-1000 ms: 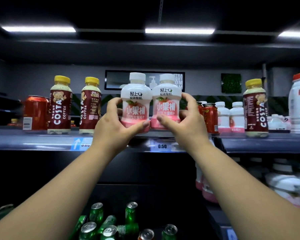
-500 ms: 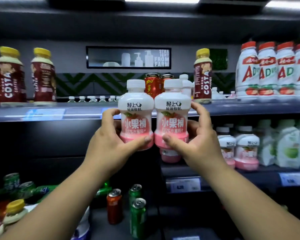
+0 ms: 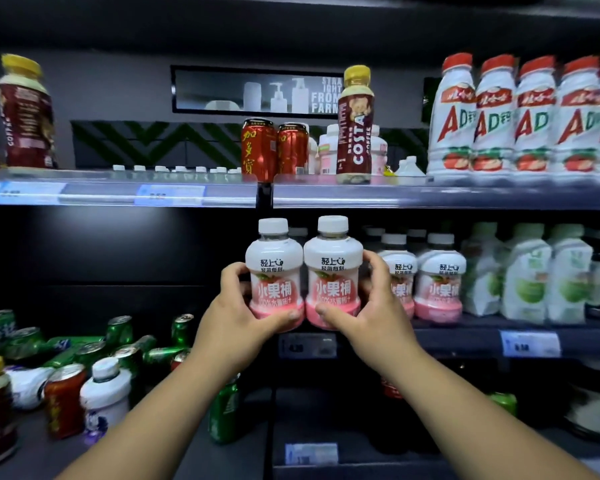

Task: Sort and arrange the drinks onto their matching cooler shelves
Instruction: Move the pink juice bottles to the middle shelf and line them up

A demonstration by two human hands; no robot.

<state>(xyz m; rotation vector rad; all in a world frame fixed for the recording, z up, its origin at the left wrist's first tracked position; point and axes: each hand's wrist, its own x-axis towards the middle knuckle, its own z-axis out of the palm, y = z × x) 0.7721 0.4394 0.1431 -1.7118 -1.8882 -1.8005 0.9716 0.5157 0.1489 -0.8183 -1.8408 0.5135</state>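
Two small white bottles with pink bases are held upright side by side at the left end of the middle right shelf (image 3: 465, 329). My left hand (image 3: 236, 313) grips the left pink bottle (image 3: 274, 271), thumb under its base. My right hand (image 3: 368, 313) grips the right pink bottle (image 3: 333, 271). Just to the right stand two matching pink bottles (image 3: 439, 282) in a row on that shelf, with more behind them.
White-and-green bottles (image 3: 527, 275) stand further right on the same shelf. The upper shelf (image 3: 430, 195) carries red cans (image 3: 258, 150), a Costa coffee bottle (image 3: 355, 126) and AD milk bottles (image 3: 496, 116). Green cans (image 3: 118, 330) and mixed bottles lie jumbled lower left.
Both hands brought the two pink bottles down from the upper shelf's height and rightward to the middle shelf, beside the matching bottles. The view dropped with them.
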